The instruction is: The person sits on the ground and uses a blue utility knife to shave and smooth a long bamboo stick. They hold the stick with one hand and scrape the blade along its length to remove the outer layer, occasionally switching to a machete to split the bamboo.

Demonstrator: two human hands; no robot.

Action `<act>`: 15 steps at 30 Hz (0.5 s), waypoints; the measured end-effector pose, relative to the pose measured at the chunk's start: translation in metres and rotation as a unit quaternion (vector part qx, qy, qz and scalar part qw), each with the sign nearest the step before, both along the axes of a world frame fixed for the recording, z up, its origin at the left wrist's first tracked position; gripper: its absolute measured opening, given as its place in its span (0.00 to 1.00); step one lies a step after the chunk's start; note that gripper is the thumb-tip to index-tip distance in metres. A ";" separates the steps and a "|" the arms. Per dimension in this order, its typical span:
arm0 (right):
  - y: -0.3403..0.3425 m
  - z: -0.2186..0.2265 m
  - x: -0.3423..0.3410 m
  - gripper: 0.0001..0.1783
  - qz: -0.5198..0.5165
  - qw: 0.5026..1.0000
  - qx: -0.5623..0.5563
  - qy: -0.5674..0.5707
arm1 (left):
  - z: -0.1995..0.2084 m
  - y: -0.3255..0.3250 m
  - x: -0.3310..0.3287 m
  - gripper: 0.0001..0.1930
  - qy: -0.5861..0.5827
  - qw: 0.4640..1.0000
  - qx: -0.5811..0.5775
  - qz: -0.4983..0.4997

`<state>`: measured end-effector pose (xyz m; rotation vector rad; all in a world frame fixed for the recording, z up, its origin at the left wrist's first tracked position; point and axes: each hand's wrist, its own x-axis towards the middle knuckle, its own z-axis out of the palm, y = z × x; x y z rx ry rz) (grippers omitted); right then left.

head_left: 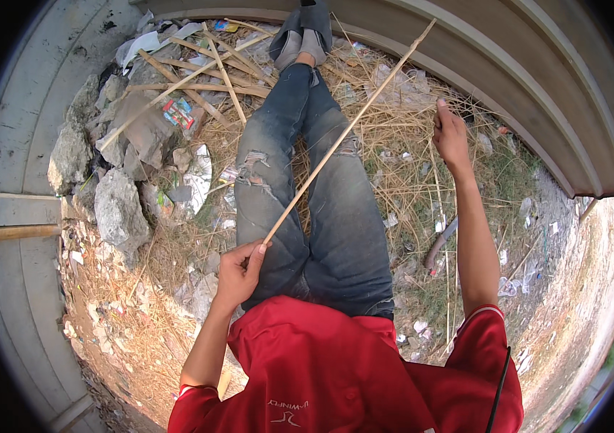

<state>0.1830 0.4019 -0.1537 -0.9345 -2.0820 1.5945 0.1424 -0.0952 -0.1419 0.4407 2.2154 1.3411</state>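
Note:
A long, thin bamboo strip [354,124] slants up and to the right across my outstretched legs. My left hand [240,274] pinches its lower end above my thigh, thumb on top. The far end rises past my knees toward the corrugated metal wall. To the right of the strip, my right hand [452,138] is raised with its fingers curled closed, apart from that strip. A thin pale sliver [437,189] runs down below its fingers; whether it is held or lies on the ground behind is unclear.
My legs [307,195] in torn jeans stretch forward over straw-littered ground. Split bamboo pieces [224,79] and grey rocks [121,209] lie on the left. A curved dark object [440,245] rests right of my thigh. Metal walls [531,65] stand at the right and left.

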 end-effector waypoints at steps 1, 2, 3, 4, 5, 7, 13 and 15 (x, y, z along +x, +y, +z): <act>-0.025 -0.001 -0.001 0.32 0.045 0.997 0.054 -0.009 | 0.002 0.010 -0.004 0.16 0.005 1.000 0.001 -0.004; -0.061 0.007 -0.003 0.33 0.094 0.989 0.112 -0.012 | 0.004 0.016 -0.005 0.15 0.010 1.000 0.001 -0.003; -0.101 0.031 -0.004 0.33 0.158 0.978 0.129 -0.054 | 0.004 0.022 -0.007 0.15 0.014 1.000 0.004 -0.002; -0.128 0.036 -0.001 0.33 0.220 0.965 0.137 -0.035 | 0.005 0.030 -0.008 0.15 0.017 1.000 0.007 -0.004; -0.150 0.038 0.003 0.31 0.282 0.946 0.146 -0.062 | 0.007 0.037 -0.009 0.15 0.018 1.000 0.011 -0.004; -0.191 0.038 0.011 0.29 0.367 0.917 0.143 -0.068 | 0.007 0.050 -0.007 0.13 0.035 0.999 0.031 -0.005; -0.214 0.044 0.010 0.29 0.416 0.877 0.179 -0.158 | 0.006 0.050 0.001 0.11 0.117 0.993 0.012 -0.007; -0.194 0.026 -0.007 0.31 0.308 0.921 0.204 -0.127 | 0.013 0.042 -0.001 0.11 0.108 0.994 -0.019 -0.003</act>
